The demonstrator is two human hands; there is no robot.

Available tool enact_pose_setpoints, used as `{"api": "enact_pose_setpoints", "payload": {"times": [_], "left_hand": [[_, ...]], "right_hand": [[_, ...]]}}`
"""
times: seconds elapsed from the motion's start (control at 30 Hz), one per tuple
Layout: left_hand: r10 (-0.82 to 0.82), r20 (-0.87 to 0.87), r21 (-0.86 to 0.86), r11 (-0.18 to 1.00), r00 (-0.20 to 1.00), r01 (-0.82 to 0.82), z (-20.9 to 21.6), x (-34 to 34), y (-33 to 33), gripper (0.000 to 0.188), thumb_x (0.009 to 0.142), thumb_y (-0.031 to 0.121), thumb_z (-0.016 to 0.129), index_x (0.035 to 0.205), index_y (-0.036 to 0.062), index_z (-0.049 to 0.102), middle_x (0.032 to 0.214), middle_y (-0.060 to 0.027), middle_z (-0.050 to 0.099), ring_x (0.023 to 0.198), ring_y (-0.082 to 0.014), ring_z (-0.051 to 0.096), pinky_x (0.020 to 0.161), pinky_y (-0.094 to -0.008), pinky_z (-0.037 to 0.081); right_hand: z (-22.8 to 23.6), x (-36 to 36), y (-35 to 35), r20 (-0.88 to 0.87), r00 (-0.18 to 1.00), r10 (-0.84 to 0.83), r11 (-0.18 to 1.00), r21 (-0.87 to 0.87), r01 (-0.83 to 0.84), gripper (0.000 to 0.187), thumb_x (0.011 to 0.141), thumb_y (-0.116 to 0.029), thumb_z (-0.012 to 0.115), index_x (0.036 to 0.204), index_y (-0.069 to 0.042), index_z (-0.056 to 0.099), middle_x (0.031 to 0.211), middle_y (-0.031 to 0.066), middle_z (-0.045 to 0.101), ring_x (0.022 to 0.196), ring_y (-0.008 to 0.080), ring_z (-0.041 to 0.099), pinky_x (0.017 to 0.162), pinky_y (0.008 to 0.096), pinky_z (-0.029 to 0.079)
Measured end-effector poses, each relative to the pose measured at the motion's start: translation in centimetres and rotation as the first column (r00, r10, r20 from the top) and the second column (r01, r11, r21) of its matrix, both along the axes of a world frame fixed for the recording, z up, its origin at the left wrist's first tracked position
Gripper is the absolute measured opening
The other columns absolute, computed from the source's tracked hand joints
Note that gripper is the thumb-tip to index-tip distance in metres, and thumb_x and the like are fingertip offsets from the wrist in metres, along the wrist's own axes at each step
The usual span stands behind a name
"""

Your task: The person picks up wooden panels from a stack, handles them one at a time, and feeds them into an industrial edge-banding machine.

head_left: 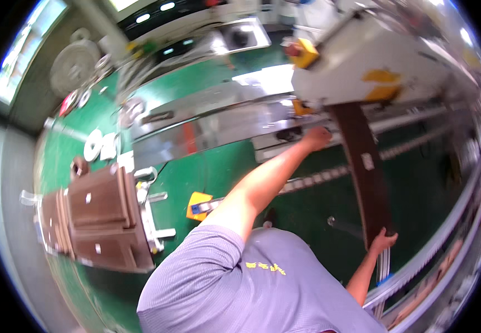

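A long brown board (364, 166) with a small white label reaches from under the machine's white housing (351, 66) toward me. At its near end my right hand (384, 241) grips the board's edge, fingers wrapped round it. My left arm stretches forward to the machine's table edge. There my left hand (317, 137), a little blurred, looks curled just left of the board. Whatever it may hold is hidden. A metal machine bed (224, 125) runs off to the left of that hand.
To the left, a cart (153, 222) bears stacked brown panels (99, 202). A yellow foot pedal (199, 206) lies on the green floor (224, 161). Metal rails (440, 233) curve along my right. A yellow box with a red button (302, 53) juts from the machine.
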State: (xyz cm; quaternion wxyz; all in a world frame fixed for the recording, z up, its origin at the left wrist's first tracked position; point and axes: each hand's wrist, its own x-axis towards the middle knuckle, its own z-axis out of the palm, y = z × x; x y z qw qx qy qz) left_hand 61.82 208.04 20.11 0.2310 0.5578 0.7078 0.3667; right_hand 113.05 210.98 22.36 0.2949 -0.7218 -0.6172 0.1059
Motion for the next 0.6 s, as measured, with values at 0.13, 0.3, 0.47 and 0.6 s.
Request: {"api": "enact_pose_setpoints", "payload": {"times": [0.13, 0.3, 0.47, 0.6], "left_hand": [[0.468, 0.459, 0.084, 0.823, 0.755, -0.562, 7.2, -2.4, -16.6, 0.027, 0.093, 0.025, 0.058, 0.099, 0.0002, 0.063, 0.084, -0.0101, 0.069, 0.075, -0.017, 0.066, 0.071, -0.0324, 0.052], [0.948, 0.318, 0.127, -0.028, 0.014, -0.991, 1.4, -8.5, -49.3, 0.031, 0.091, 0.028, 0.059, 0.104, 0.0001, 0.06, 0.1, -0.0194, 0.064, 0.093, -0.0323, 0.062, 0.083, -0.0407, 0.049], [0.369, 0.102, 0.004, -0.929, -0.924, -0.371, -5.8, 1.3, -82.5, 0.065, 0.081, 0.037, 0.071, 0.119, -0.0089, 0.045, 0.119, -0.0262, 0.053, 0.112, -0.0398, 0.052, 0.093, -0.048, 0.044], [-0.196, 0.537, -0.439, -0.896, -0.82, -0.074, -8.7, 7.9, -91.5, 0.078, 0.081, 0.04, 0.074, 0.132, -0.0079, 0.039, 0.124, -0.0243, 0.054, 0.103, -0.0415, 0.06, 0.09, -0.046, 0.052]], "right_hand": [[3.1, -8.6, -4.1, 0.134, 0.95, 0.282, 0.941, 0.151, -0.301, 0.063, 0.087, -0.011, 0.063, 0.14, 0.005, 0.033, 0.141, 0.0258, 0.038, 0.13, 0.0365, 0.039, 0.111, 0.0428, 0.028], [5.9, -23.1, -13.7, -0.255, 0.656, 0.71, 0.676, -0.014, -0.737, 0.064, 0.089, -0.007, 0.059, 0.144, 0.001, 0.029, 0.146, 0.0222, 0.032, 0.134, 0.0339, 0.037, 0.111, 0.0419, 0.029], [8.3, -33.7, -25.6, -0.634, 0.144, 0.76, 0.128, -0.071, -0.989, 0.058, 0.09, -0.003, 0.056, 0.143, -0.003, 0.032, 0.14, 0.0142, 0.04, 0.123, 0.0259, 0.047, 0.101, 0.0362, 0.039], [10.5, -39.5, -34.8, -0.642, -0.019, 0.767, -0.221, -0.237, -0.946, 0.054, 0.089, -0.002, 0.056, 0.14, -0.005, 0.037, 0.128, 0.0147, 0.051, 0.108, 0.0206, 0.056, 0.089, 0.0309, 0.047]]}}
